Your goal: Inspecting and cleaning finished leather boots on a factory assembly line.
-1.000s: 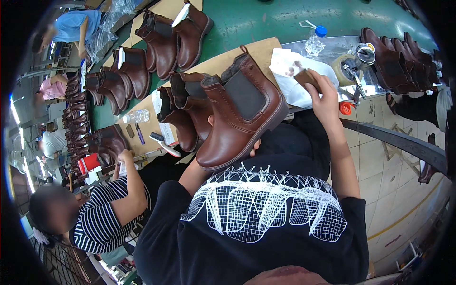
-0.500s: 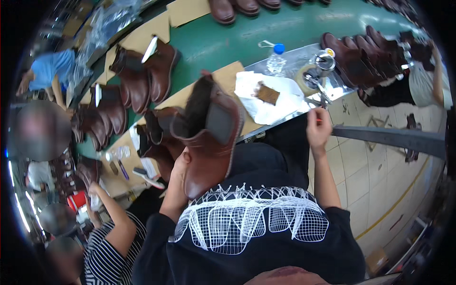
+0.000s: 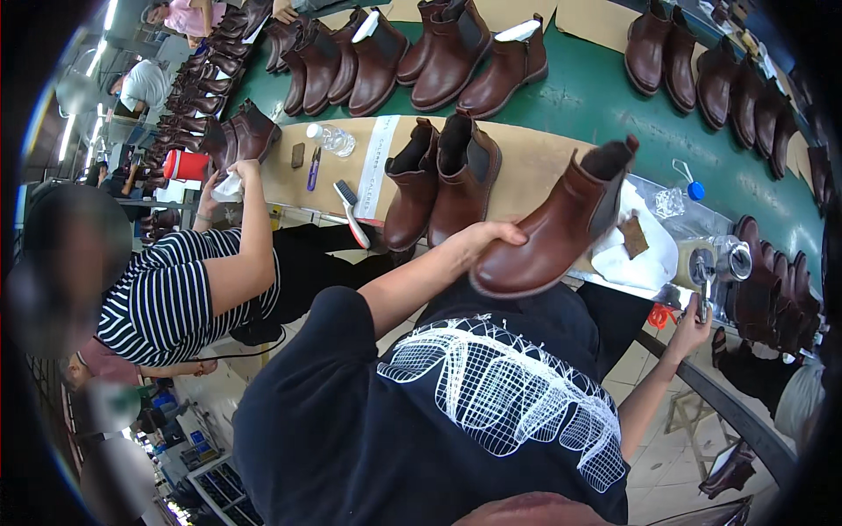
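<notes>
Head camera, and the brown boot (image 3: 548, 237) is up in the left hand (image 3: 482, 245), just left of the white cloth (image 3: 649, 270), partly covering it in view. Left thumb lies over the forefoot, the other fingers hidden behind it: a wrapped, firm-looking hold. Off the cloth's lower right corner, the right hand (image 3: 691, 331) bunches its fingers close by the metal spray tool (image 3: 708, 282); whether they grip it, I can't say from this angle. The step in hand, I judge, is steadying the boot while the right hand sees to that tool; the next move seems to call for a secure left hold, boot clear of the cloth. Now the pointing: toe down-left, away from the cloth and towards the wearer's body, long axis slanting up-right to the heel end nearest the cloth, shaft leaning the same way.
</notes>
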The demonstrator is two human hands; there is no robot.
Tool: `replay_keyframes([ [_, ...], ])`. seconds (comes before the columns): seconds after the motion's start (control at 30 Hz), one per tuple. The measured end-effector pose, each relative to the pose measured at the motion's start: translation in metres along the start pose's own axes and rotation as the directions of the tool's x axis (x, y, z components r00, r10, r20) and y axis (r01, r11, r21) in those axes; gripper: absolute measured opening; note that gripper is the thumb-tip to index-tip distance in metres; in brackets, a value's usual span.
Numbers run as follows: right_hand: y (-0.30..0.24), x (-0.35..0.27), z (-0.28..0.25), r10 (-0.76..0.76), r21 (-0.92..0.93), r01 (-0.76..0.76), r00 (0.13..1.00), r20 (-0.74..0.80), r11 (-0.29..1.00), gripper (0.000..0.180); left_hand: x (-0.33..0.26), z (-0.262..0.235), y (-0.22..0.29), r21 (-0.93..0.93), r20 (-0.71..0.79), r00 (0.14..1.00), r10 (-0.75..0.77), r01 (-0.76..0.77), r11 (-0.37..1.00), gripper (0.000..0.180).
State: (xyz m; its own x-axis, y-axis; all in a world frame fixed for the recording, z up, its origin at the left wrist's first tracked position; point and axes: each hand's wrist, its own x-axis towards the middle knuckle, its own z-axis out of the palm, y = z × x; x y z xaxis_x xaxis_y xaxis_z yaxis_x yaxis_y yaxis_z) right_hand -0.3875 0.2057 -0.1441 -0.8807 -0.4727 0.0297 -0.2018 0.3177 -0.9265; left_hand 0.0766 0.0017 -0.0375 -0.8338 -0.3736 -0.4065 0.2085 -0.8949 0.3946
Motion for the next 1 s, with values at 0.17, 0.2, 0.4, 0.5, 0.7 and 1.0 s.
replay_keyframes([
  [0.17,-0.065,-0.036,-0.005,-0.402,-0.185,0.368,0.891,-0.210,0.911,0.021,0.049,-0.080,0.014,0.113,-0.059,0.986,0.156,-0.149,0.982,0.059],
  [0.2,-0.079,-0.045,-0.015,-0.488,-0.274,0.433,0.855,-0.175,0.859,0.020,0.046,-0.079,0.022,-0.023,-0.124,0.991,0.058,-0.062,0.998,0.057],
  [0.4,-0.188,-0.095,-0.044,-0.424,-0.023,0.427,0.902,0.087,0.904,0.026,0.023,-0.047,0.038,-0.267,0.051,0.993,-0.104,0.114,0.957,0.066],
  [0.5,-0.221,-0.110,-0.028,-0.487,0.334,0.411,0.854,0.184,0.848,0.036,0.029,-0.022,0.038,-0.264,0.213,0.973,-0.085,0.141,0.954,0.075],
  [0.7,-0.274,-0.133,0.000,-0.524,0.187,0.494,0.744,0.414,0.849,0.036,0.038,0.009,0.051,-0.225,0.318,0.944,-0.083,0.160,0.961,0.084],
  [1.0,-0.296,-0.146,-0.001,-0.463,0.221,0.408,0.741,0.487,0.886,0.032,0.047,0.024,0.057,-0.318,0.259,0.963,0.079,0.008,0.948,0.093],
])
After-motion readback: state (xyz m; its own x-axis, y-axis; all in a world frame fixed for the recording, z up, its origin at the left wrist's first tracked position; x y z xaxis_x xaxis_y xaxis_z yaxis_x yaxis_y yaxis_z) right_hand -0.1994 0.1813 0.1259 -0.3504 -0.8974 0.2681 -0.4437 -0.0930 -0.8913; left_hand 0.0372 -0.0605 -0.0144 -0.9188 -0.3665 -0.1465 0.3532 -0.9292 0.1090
